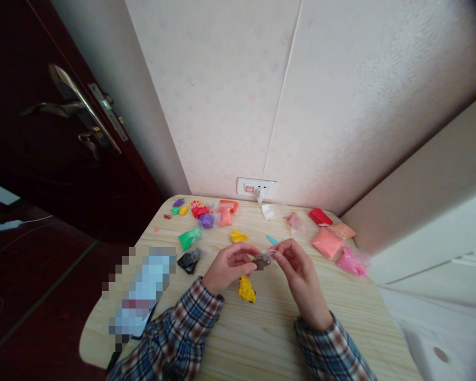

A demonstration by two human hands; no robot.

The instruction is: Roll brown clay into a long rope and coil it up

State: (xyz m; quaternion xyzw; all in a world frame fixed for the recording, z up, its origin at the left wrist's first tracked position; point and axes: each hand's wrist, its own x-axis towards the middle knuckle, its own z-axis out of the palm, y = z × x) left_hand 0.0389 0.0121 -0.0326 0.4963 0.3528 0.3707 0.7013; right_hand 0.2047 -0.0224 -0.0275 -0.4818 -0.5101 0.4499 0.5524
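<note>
Between my two hands, above the middle of the table, is a small clear plastic bag of brown clay (262, 262). My left hand (232, 264) pinches its left side between thumb and fingers. At the bag's upper right edge, the thumb and fingertips of my right hand (299, 270) are closed on the thin plastic. Just below my left fingertips lies a yellow clay figure (246, 290) with small dark bits on it. A yellow clay packet (238, 236) rests behind the hands. Beyond my right fingertips shows part of a light blue clay tool (272, 239).
On the wooden table (262, 338), a green bag (189, 239), a black bag (189, 261) and a pixelated phone (146, 291) lie left. Red (320, 217), salmon (327, 243) and pink bags (352, 262) lie right. Small clay fruits (178, 202) sit back left. A wall socket (257, 188) is behind.
</note>
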